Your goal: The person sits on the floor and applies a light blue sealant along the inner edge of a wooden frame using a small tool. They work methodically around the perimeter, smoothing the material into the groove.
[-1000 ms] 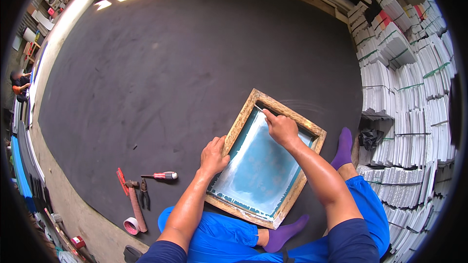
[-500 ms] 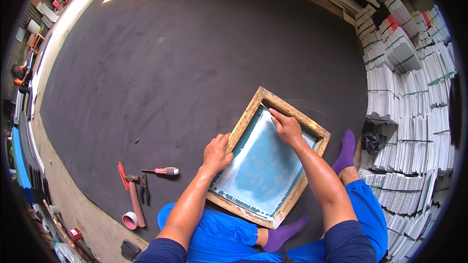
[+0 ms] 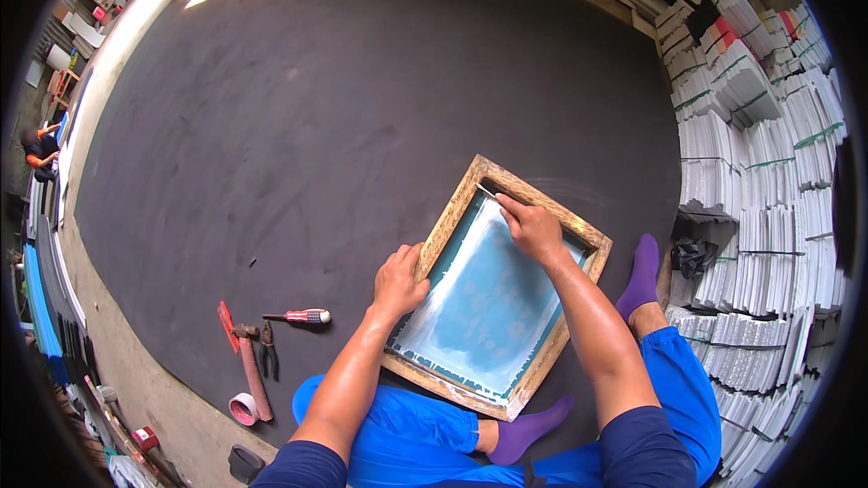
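wooden, scuffed rectangular frame [image 3: 455,215], clasped by left hand [image 3: 400,280]; right hand [image 3: 535,231] pinches slim tool [image 3: 485,189].

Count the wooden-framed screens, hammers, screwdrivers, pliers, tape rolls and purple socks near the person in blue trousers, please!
Wooden-framed screen: 1
Hammer: 1
Screwdriver: 1
Pliers: 1 pair
Tape roll: 1
Purple socks: 2
Total: 7

Down left of my fingers [image 3: 411,260], screwdriver [image 3: 307,316], pliers [image 3: 267,354] and hammer [image 3: 255,380] lying close; far right, strapped white stacks [image 3: 768,258]!
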`<state>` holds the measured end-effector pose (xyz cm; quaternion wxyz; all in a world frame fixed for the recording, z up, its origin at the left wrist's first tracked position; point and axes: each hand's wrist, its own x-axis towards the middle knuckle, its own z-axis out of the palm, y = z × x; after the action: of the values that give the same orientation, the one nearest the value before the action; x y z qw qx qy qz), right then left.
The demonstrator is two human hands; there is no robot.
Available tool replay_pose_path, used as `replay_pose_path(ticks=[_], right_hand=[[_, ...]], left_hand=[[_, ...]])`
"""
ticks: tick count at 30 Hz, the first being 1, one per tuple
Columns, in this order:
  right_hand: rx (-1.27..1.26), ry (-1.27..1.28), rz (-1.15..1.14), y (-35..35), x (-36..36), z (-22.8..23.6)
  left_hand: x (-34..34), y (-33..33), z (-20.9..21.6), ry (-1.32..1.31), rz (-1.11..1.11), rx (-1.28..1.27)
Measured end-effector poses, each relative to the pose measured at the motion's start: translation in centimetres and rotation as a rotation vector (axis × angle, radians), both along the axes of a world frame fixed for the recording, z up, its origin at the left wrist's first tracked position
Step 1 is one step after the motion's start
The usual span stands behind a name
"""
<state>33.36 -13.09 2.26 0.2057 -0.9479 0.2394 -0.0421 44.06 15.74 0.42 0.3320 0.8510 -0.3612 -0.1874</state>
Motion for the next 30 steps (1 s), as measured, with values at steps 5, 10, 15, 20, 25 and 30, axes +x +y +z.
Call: replay_pose_path(ticks=[5,10,15,20,25,30], right_hand=[[0.017,0.021,0.1,-0.7,0.9,1.7],[0.518,-0.203,0.04,-1.7,0.0,-2.1],[1.049,0.099,-0.276,-1.5,0.8,0.3],[0.124,-0.344,0.16,-2.0,-0.4,-4.8],[0.117,-0.158,0.068,-0.8,0.2,-2.4],[0.496,-0.303,0.091,-4.0,1.5,-5.2]], left_hand=[[0.0,0.5,-0.2,-0.016,-0.009,0.003],[0.0,0.0,-0.1,-0.023,-0.014,-0.001],[0.0,0.3,-0.3,-0.007,-0.003,0.002],[0.0,-0.3,0.2,0.011,-0.011,0.03],[0.0,0.4,-0.3,-0.009,0.004,0.01],[-0.1,-0.4,0.1,0.006,-0.01,-0.01]])
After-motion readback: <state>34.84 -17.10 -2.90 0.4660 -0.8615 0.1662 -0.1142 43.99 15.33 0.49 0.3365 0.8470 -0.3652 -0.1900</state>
